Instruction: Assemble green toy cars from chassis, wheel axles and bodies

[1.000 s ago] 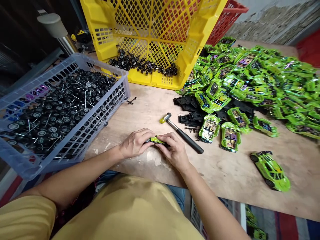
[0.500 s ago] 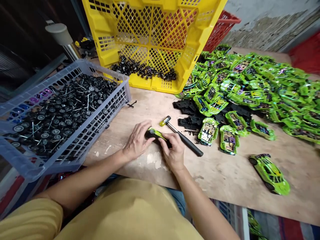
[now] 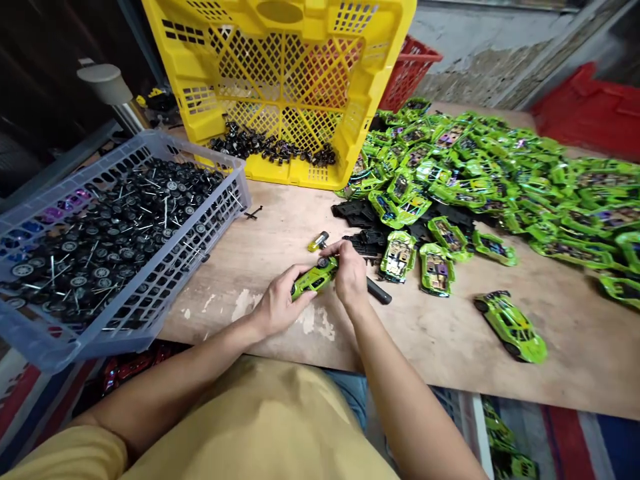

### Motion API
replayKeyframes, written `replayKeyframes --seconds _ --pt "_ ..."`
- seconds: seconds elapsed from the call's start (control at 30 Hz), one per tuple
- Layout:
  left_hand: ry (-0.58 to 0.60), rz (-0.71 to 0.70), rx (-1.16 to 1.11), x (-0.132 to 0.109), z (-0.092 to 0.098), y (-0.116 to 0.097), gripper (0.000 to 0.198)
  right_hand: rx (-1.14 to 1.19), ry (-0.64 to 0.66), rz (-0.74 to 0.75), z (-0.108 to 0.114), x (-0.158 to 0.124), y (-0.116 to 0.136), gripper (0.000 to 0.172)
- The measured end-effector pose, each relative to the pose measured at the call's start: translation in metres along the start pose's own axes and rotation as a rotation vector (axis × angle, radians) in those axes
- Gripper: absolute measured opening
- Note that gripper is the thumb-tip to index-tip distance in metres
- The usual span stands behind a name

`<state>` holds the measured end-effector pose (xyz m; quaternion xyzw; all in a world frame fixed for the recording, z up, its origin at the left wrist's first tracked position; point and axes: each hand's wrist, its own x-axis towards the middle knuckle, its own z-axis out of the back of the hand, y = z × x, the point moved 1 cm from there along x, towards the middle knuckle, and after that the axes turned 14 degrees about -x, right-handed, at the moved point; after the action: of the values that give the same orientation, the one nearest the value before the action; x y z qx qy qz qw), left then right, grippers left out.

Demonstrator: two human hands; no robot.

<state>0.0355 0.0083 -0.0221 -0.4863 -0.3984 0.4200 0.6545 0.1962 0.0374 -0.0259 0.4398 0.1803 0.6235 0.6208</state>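
1. Left hand (image 3: 277, 303), centre of frame: fingers curled around the rear half of a green toy car (image 3: 314, 277), thumb on top. Looks like a steadying grip so the other hand can work on the front.
2. Right hand (image 3: 350, 273), just right of it: fingertips pinched on the car's front end. Can't tell if anything small is held between them.
3. The car sits low over the wooden tabletop (image 3: 440, 333), between the two hands, nose pointing up-right. Whether it rests on the wood or is lifted clear, can't tell.
4. Small hammer (image 3: 320, 241) lies directly behind the right hand: yellow head visible, dark handle poking out past the wrist to the right. Probably parked there for quick reach.
5. Grey lattice basket (image 3: 165, 280), left of frame: tilted toward the person, full of black wheels on thin metal axles.
6. Yellow crate (image 3: 280, 80), upper centre: tipped on its side with the open face toward the person, black wheel parts pooled along its lower wall. Rigid moulded mesh.
7. Pile of green car bodies (image 3: 500, 173), upper right: glossy, iridescent shells, many upside down. Black chassis plates (image 3: 357, 213) lie flat at the pile's near edge.
8. One finished car (image 3: 511, 327) stands apart at right, wheels down, well away from the loose parts.
9. Tabletop is bare plywood, scuffed, with pale chipped patches near the hands.
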Motion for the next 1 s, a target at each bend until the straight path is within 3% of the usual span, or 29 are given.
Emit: replayKeyframes --seconds 0.07,0.17,0.27,0.33,0.53,0.7,0.77,1.0 --pt "0.000 -0.043 0.110 0.004 -0.008 -0.004 0.036 -0.015 0.014 0.017 0.001 0.009 0.009 0.058" --pt "-0.025 -0.043 0.217 0.010 -0.016 -0.010 0.028 -0.084 0.018 0.141 0.007 0.014 0.026 0.056" --pt "-0.045 -0.050 0.219 0.013 -0.021 -0.014 0.014 -0.206 0.061 0.271 0.013 0.018 0.035 0.052" --pt "-0.059 -0.067 0.210 0.012 -0.024 -0.015 0.011 -0.266 0.049 0.277 0.013 0.020 0.034 0.052" --pt "-0.073 -0.054 0.245 0.013 -0.028 -0.007 0.008 -0.139 0.003 0.093 0.000 0.021 0.015 0.060" --pt "-0.125 -0.085 0.227 0.018 -0.018 -0.004 0.020 0.248 0.111 -0.116 -0.001 0.019 0.006 0.073" --pt "-0.146 -0.111 0.227 0.018 -0.017 -0.005 0.021 0.293 0.128 -0.153 -0.001 0.017 0.006 0.075" --pt "-0.080 -0.158 0.187 0.015 -0.012 -0.012 0.046 0.486 -0.064 -0.269 -0.012 0.009 0.004 0.075"
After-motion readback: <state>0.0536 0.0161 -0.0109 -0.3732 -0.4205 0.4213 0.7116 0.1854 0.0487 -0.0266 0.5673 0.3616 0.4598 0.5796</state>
